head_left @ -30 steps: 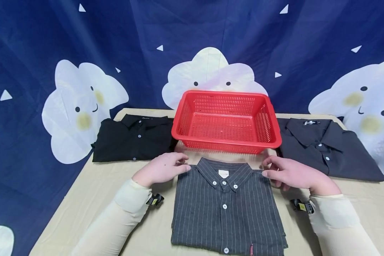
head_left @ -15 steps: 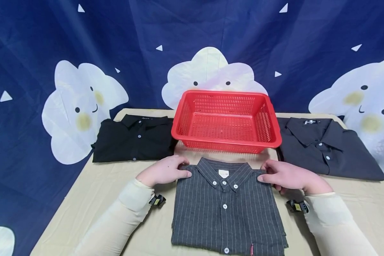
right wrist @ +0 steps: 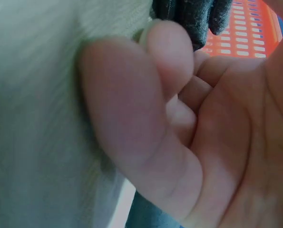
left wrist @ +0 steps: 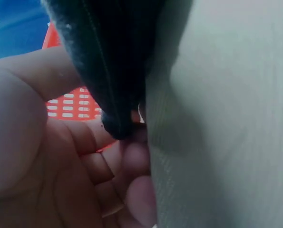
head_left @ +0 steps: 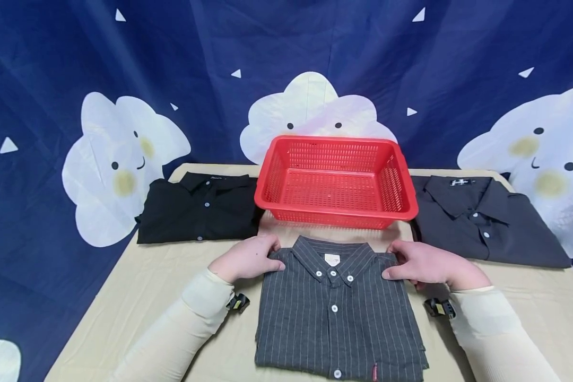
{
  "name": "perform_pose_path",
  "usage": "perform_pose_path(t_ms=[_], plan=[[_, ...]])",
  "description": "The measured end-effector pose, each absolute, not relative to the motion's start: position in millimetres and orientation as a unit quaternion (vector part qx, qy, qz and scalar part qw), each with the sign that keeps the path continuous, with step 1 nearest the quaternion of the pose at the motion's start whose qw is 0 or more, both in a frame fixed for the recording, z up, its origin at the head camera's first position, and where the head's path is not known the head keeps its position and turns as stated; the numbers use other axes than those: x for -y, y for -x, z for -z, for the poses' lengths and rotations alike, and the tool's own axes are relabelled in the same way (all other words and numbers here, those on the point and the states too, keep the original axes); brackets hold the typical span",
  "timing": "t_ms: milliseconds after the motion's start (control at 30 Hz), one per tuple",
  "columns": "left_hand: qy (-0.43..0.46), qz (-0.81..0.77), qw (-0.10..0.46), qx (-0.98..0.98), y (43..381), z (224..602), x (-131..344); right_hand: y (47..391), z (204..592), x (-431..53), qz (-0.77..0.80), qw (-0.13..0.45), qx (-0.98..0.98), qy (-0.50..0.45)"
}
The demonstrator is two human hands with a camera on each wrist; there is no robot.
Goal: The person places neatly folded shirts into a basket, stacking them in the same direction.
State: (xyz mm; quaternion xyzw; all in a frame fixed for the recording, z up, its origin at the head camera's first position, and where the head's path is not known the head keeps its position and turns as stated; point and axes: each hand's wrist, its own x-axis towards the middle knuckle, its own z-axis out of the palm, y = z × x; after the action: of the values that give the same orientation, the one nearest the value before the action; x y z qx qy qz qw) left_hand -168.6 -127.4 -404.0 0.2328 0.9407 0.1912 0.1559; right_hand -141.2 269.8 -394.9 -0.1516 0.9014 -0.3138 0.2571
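A folded dark grey pinstriped shirt with a button-down collar lies face up in front of the person. At its left shoulder the left hand pinches the edge, thumb on top and fingers tucked underneath. The right hand grips the opposite shoulder in the same way. In the left wrist view, the shirt's dark edge hangs between thumb and curled fingers. Layers of dark cloth show past the curled fingers in the right wrist view, where most of the shirt is out of sight.
Just behind the shirt stands an empty red plastic basket. A folded black shirt lies to its left and a folded charcoal shirt to its right. A beige cloth covers the table; a blue cloud-patterned curtain hangs behind.
Both hands have moved in toward the shirt. From fingers resting loosely beside its shoulders, they have come to pinch both upper corners. The shirt itself has barely shifted.
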Motion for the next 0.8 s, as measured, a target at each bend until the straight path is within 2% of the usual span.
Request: perform_pose_path(t_ms=[267,500,800], plan=[[-0.231,-0.138,0.145,-0.952,164.8,405.4,123.0,140.0,398.0,-261.0,0.245,0.219,-0.926,0.185],[-0.24,-0.124,0.137,-0.953,162.3,405.1,119.3,137.7,396.4,-253.9,0.24,0.233,-0.925,0.181],[-0.264,-0.157,0.142,-0.941,159.7,400.9,121.7,135.6,387.0,-260.9,0.309,0.257,-0.888,0.225]])
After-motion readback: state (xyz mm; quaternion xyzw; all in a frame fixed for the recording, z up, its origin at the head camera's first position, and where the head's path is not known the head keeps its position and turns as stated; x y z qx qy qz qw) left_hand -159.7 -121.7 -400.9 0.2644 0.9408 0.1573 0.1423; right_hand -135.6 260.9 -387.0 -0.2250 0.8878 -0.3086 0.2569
